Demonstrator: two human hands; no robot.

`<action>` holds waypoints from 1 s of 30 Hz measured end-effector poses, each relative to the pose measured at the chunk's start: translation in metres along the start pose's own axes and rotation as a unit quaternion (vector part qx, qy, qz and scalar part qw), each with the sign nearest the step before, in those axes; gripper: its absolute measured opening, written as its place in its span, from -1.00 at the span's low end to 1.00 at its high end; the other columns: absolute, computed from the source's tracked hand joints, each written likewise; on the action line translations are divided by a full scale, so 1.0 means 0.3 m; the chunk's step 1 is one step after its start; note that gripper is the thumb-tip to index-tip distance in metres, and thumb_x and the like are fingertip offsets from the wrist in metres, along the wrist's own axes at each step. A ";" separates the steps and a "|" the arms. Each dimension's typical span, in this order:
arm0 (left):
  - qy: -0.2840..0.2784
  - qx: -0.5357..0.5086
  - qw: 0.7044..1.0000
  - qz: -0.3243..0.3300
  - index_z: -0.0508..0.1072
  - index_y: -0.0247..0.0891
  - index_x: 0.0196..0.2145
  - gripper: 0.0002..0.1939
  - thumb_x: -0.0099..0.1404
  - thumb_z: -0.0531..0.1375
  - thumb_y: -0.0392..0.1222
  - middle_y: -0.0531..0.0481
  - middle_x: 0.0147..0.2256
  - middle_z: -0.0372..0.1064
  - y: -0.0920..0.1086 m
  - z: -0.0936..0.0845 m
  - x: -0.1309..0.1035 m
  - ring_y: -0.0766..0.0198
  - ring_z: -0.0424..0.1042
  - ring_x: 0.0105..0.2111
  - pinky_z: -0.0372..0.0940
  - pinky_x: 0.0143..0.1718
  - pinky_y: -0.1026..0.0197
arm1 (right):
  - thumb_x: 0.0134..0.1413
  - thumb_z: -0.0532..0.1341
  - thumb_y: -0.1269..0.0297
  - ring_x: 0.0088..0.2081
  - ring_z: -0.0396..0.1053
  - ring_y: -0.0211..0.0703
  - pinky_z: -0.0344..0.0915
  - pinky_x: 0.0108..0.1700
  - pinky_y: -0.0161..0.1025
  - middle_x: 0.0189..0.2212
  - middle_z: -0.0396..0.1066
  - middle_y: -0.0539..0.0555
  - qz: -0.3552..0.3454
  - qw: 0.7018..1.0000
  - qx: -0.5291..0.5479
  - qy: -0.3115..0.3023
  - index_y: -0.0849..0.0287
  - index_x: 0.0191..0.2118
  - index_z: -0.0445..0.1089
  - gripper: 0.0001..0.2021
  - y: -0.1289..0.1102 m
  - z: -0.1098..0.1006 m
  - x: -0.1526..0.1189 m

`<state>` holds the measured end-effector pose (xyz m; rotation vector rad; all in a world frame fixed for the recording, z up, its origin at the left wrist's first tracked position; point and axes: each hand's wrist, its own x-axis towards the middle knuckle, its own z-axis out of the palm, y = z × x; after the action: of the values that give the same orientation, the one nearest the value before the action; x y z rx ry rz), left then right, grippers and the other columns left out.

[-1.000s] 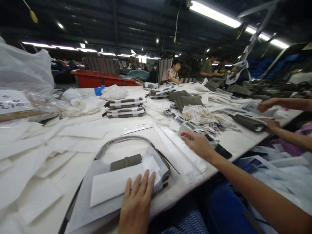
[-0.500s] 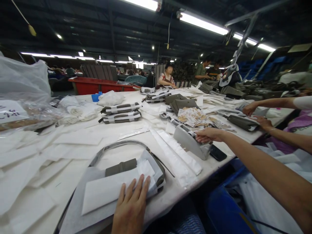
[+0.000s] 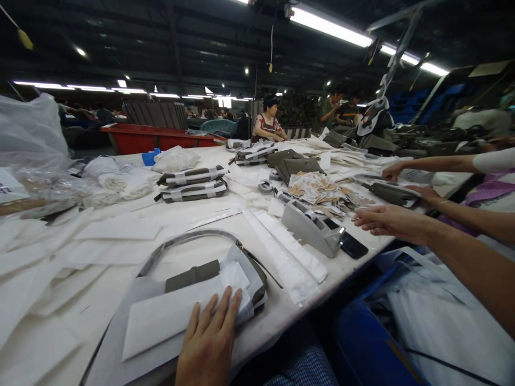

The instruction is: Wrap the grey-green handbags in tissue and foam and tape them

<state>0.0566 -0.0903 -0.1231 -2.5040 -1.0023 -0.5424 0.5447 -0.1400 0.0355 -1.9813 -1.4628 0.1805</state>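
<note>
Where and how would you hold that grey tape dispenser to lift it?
Hold the grey tape dispenser across the middle of its body, I'd say, coming down from above, with the grip on its two long sides. It stands upright with a broad flat side showing; the phone lies close by its right end and white strips along its near side, so the top looks freest.
</note>
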 end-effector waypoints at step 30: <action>-0.020 -0.057 0.998 -0.035 0.19 -0.08 0.31 -0.37 0.34 0.01 -0.47 0.05 0.28 0.18 0.019 -0.014 -0.004 0.05 0.31 0.17 0.15 0.22 -0.17 | 0.29 0.09 0.23 -0.13 0.49 -0.03 0.34 0.00 -0.11 -0.14 0.57 0.07 -0.298 0.916 -0.209 -0.168 -0.06 -0.11 0.53 -0.74 -0.320 0.214 -0.225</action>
<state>0.0590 -0.0968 -0.1212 -2.5960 -1.1084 -0.5868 0.4128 -0.1580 0.0235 -1.7582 -2.4301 -0.0736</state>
